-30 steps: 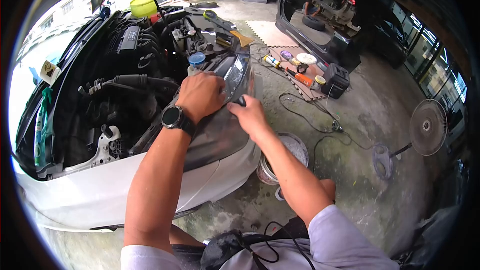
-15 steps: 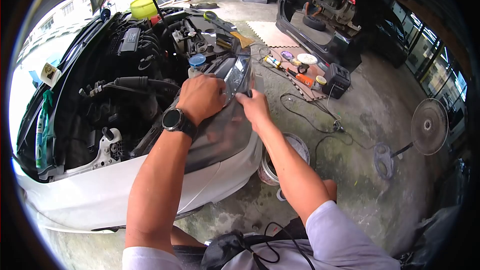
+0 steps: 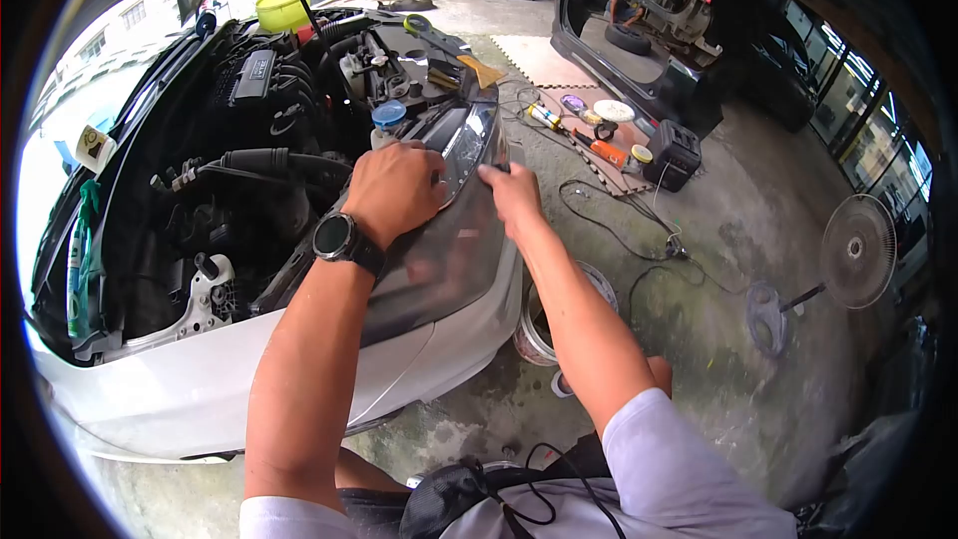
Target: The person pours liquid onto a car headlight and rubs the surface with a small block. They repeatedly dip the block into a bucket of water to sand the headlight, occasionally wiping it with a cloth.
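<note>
A smoky, glossy headlight [image 3: 439, 274] takes up the front corner of the white car; what looks like dark film lies over it. My left hand [image 3: 392, 190], with a black watch [image 3: 336, 237] on its wrist, is over the headlight's upper edge, fingers curled down and their tips mostly hidden. At the outer side of the headlight, my right hand [image 3: 515, 198] is closed around a small dark thing that I cannot make out. Between the hands shows a clear, shiny strip [image 3: 466, 155] of the lamp. A blue cap [image 3: 388, 114] stands just beyond my left hand.
The open engine bay [image 3: 254, 210] lies to the left. A yellow-handled tool [image 3: 439, 38] and a yellow tub [image 3: 284, 8] rest on the car. Below my right arm stands a bucket [image 3: 539, 344]. Cables [image 3: 639, 230], an orange tool [image 3: 602, 148] and a fan [image 3: 858, 252] are on the right.
My right hand has shifted slightly up along the headlight's outer edge. My left hand stays in nearly the same place, and the view has moved a little.
</note>
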`<state>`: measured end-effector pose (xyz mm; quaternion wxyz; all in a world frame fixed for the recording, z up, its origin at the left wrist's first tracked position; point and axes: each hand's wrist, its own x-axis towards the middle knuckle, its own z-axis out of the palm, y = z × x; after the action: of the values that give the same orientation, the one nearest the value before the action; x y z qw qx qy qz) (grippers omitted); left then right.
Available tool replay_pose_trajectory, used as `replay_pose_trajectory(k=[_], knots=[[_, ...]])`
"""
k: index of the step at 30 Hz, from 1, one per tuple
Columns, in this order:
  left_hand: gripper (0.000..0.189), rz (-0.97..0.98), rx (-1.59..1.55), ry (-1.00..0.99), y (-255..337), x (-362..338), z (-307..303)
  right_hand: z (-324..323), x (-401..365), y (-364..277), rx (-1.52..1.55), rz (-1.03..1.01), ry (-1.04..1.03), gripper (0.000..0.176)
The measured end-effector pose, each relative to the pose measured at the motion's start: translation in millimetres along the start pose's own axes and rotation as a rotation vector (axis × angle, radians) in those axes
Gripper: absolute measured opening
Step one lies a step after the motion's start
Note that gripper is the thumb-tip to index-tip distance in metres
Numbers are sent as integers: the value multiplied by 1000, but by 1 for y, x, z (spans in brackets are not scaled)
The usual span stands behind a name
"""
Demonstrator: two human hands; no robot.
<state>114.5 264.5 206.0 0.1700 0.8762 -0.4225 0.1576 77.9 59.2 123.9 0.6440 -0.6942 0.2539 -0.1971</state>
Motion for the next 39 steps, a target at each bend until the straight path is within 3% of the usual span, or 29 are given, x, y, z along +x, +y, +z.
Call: replay_pose_trajectory(k=[1,7,9,10,15,19,21,25,30,33,35,39], knots=[[27,-10,-4,-9,1,0,-1,-1,8,-3,83,81,-36,33],[26,-8,0,27,-3,3,-1,6,-4,10,-40,-4,-6,31],[25,24,6,18,0,0,2,3,11,4,86,7,6,32],[25,9,-2,7,0,1,1,1,21,-4,27,114,-13,35],[24,-27,-4,-4,-1,3,-1,6,8,9,31,-7,8,36],[24,15,3,22,-2,0,3,3,-1,2,127,41,-34,35],[25,3,1,8,0,2,-2,4,17,-5,20,140,-12,32],[25,12,1,28,-2,4,-1,9,-14,12,-125,-128,8,30],[26,17,14,16,-1,2,0,2,-9,-4,31,26,-69,36],[26,-9,2,-5,0,3,-1,15,-1,37,-24,-161,31,35],[26,8,8,18,-1,4,-2,9,-49,11,-157,-145,-64,35],[25,-8,5,15,0,1,1,4,-29,14,-117,-137,-96,36]])
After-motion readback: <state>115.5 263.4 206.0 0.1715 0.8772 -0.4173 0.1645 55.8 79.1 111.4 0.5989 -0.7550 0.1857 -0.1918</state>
